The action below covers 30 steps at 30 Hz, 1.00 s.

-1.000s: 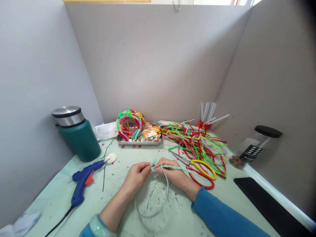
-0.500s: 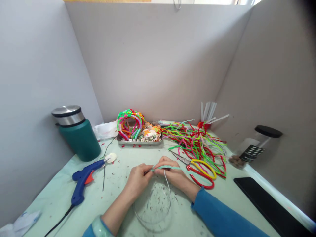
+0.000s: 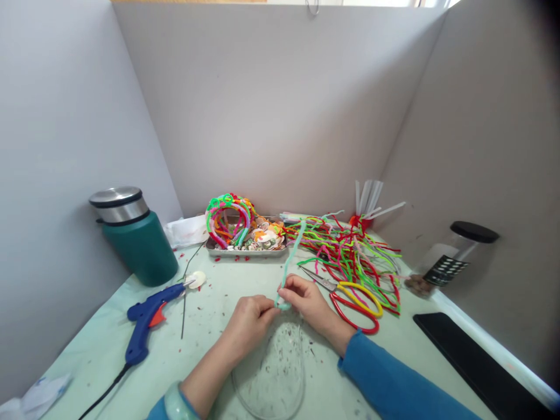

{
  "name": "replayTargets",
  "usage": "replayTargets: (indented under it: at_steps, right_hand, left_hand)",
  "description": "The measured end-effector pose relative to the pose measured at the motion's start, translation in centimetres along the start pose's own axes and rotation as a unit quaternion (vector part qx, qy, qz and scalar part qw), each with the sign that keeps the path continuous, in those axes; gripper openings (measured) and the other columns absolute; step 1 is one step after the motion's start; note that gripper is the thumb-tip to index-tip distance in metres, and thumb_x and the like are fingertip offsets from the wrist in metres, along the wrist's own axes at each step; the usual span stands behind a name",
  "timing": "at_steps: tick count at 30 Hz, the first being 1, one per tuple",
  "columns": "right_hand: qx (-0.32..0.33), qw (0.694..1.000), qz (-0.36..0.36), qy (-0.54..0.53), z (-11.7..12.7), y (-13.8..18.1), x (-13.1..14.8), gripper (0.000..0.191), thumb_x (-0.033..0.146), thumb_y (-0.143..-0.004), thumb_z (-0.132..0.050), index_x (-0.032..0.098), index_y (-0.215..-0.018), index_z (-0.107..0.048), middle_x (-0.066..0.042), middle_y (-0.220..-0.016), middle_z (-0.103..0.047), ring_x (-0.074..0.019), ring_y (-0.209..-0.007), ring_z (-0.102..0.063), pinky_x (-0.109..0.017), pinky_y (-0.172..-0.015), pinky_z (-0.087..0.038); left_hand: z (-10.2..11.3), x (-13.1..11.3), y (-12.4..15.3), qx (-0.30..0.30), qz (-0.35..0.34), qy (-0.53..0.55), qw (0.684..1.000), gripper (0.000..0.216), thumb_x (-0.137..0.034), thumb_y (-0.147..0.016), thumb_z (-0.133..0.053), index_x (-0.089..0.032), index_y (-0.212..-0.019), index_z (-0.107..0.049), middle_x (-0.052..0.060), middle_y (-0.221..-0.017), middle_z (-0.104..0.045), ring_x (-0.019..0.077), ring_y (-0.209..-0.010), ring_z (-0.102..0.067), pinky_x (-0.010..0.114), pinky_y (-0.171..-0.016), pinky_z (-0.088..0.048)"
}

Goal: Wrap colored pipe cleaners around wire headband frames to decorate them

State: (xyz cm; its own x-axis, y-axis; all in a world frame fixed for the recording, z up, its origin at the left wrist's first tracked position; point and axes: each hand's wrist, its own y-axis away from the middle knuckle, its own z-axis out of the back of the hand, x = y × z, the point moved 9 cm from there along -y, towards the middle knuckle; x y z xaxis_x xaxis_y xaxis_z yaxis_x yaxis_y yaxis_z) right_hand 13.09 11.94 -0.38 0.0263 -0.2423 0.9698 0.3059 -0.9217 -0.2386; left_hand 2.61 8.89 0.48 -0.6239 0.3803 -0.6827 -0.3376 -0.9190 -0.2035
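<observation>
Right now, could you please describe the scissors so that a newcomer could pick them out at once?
Start at the heap of coloured pipe cleaners on the right of the table. At its near edge, just beyond the right hand, lie the scissors: the only metal blades there, with one yellow and one red loop handle.

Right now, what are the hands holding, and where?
Both hands, left and right, pinch a light-green pipe cleaner at its lower end, against the clear headband's top.

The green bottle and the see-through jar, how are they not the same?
The green bottle stands upright by the left wall; the see-through jar tilts against the right wall. The bottle has a silver lid, the jar a black one. You can see brown bits inside the jar, nothing inside the bottle. Both are closed with lids.
</observation>
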Motion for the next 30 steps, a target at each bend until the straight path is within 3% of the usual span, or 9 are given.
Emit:
replayTargets:
  at_steps: [4,6,8,15,23,30]
  right_hand:
    - [0.005,0.998,-0.056,-0.025,0.0,0.1,-1.0,0.023,0.038,-0.074,-0.061,0.017,-0.07,-0.052,0.004,-0.06,-0.045,-0.0094,-0.055,-0.04,-0.021,-0.05,-0.031]
    - [-0.003,0.999,-0.052,-0.018,0.1,0.1,-0.8,0.022,0.035,-0.074,-0.061,0.017,-0.067,-0.05,0.004,-0.059,-0.044,-0.0094,-0.056,-0.04,-0.021,-0.051,-0.031]
    - [-0.011,0.999,-0.038,-0.007,0.1,0.0,-0.4,0.024,0.034,-0.074,-0.061,0.017,-0.063,-0.047,0.005,-0.058,-0.041,-0.0093,-0.056,-0.04,-0.021,-0.052,-0.031]
    - [0.0,0.998,-0.061,-0.031,-0.2,-0.1,-1.1,0.025,0.036,-0.071,-0.063,0.017,-0.063,-0.049,0.006,-0.055,-0.039,-0.0079,-0.05,-0.034,-0.02,-0.047,-0.027]
    - [0.035,0.995,-0.056,-0.078,-0.5,0.3,-0.7,0.017,0.032,-0.071,-0.063,0.015,-0.073,-0.059,0.004,-0.058,-0.047,-0.0079,-0.051,-0.037,-0.021,-0.049,-0.027]
    - [0.052,0.993,-0.061,-0.087,-1.0,0.5,0.1,0.021,0.034,-0.067,-0.067,0.015,-0.069,-0.059,0.005,-0.055,-0.046,-0.0073,-0.05,-0.034,-0.022,-0.049,-0.024]
  left_hand:
    - [0.3,-0.4,0.2,-0.004,0.012,0.056,0.998,0.011,-0.025,-0.076,-0.051,-0.018,-0.073,-0.059,-0.004,-0.054,-0.052,0.0107,-0.052,-0.044,0.021,-0.053,-0.029]
    - [0.5,-0.5,0.3,-0.013,0.017,0.102,0.995,0.017,-0.023,-0.074,-0.053,-0.019,-0.091,-0.055,-0.006,-0.055,-0.053,0.0103,-0.051,-0.044,0.02,-0.053,-0.031]
    - [0.7,-0.8,0.3,-0.015,0.009,0.131,0.991,0.024,-0.021,-0.074,-0.054,-0.019,-0.097,-0.05,-0.007,-0.056,-0.052,0.0097,-0.051,-0.044,0.019,-0.052,-0.032]
    - [1.3,-1.1,0.3,-0.03,-0.004,0.16,0.987,0.019,-0.025,-0.078,-0.052,-0.017,-0.093,-0.059,-0.003,-0.06,-0.054,0.0088,-0.052,-0.044,0.019,-0.051,-0.033]
    - [2.0,1.3,-0.3,-0.077,0.07,0.233,0.967,0.021,-0.033,-0.075,-0.057,-0.014,-0.076,-0.066,0.001,-0.064,-0.062,0.0127,-0.061,-0.052,0.021,-0.059,-0.039]
    - [0.5,3.2,0.2,-0.047,0.193,0.345,0.918,0.033,-0.044,-0.07,-0.061,-0.012,-0.076,-0.061,-0.003,-0.057,-0.054,0.0036,-0.039,-0.029,0.018,-0.038,-0.019]
